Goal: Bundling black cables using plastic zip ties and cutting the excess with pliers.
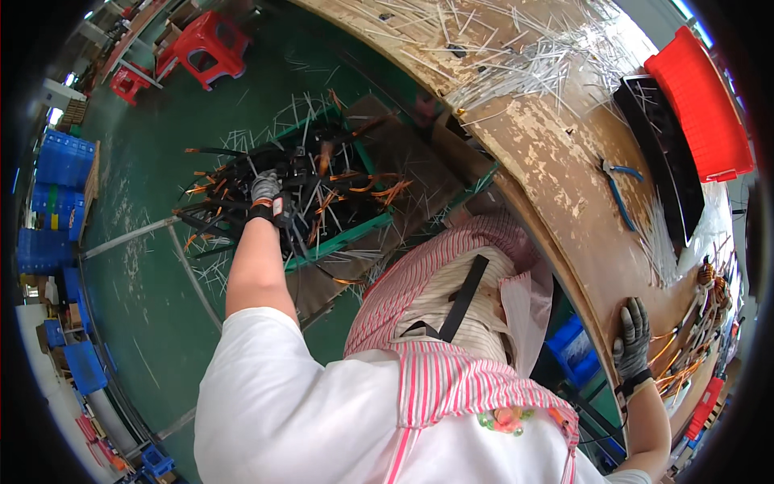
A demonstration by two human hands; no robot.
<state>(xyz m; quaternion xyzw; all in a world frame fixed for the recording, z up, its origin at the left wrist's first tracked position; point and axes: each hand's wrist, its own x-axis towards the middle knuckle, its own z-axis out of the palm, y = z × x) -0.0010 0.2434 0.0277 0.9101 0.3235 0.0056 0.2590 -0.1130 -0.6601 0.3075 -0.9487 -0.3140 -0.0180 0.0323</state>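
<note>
While the left hand, closure and hold unclear, seemingly picked among black cables inside the green crate, the right hand lay extended, empty, on the worktop to its right; untangling seemed needed.

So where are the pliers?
In the head view, right side: the pliers lie on the table, left of the black tray, above the right hand.

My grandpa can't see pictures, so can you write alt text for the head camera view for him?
A person's gloved left hand reaches to dark cables heaped in a green crate, while the gloved right hand rests on a worn wooden table. Thin white strips and blue-handled pliers lie on the table.
</note>
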